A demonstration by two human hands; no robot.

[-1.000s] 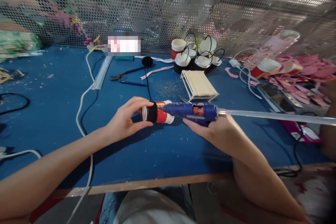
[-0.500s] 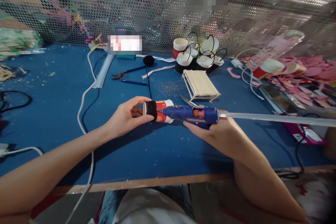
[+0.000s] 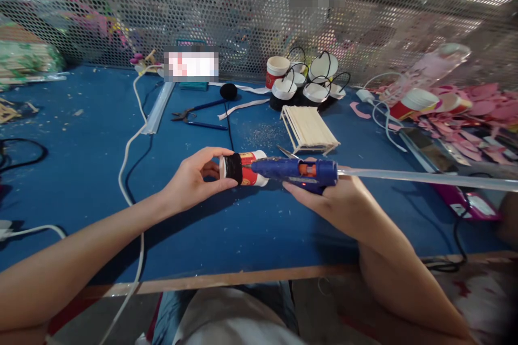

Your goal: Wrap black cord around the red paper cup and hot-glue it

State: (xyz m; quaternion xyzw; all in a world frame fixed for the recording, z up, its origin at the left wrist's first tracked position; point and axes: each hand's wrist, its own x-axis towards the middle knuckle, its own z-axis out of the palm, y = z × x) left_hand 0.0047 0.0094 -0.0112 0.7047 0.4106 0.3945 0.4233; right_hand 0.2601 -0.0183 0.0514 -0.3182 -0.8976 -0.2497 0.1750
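On its side, a red and white paper cup is pinched by my left hand near the end at the left. Black cord is wound around that part of the cup, and a strand runs back to a black ball of cord. My right hand is closed around a blue hot glue gun. Its nozzle points left, over the cup's red side beside the wound cord. A long clear glue stick sticks out of the gun's back.
Behind the cup lie blue-handled pliers and a small wooden-stick table. Several cups with black handles stand near the mesh wall. A white cable crosses at left; pink cut pieces are heaped at right.
The glue gun's nozzle has drawn slightly right and up, away from the black cord. My left hand keeps its hold on the cup, nearly still.
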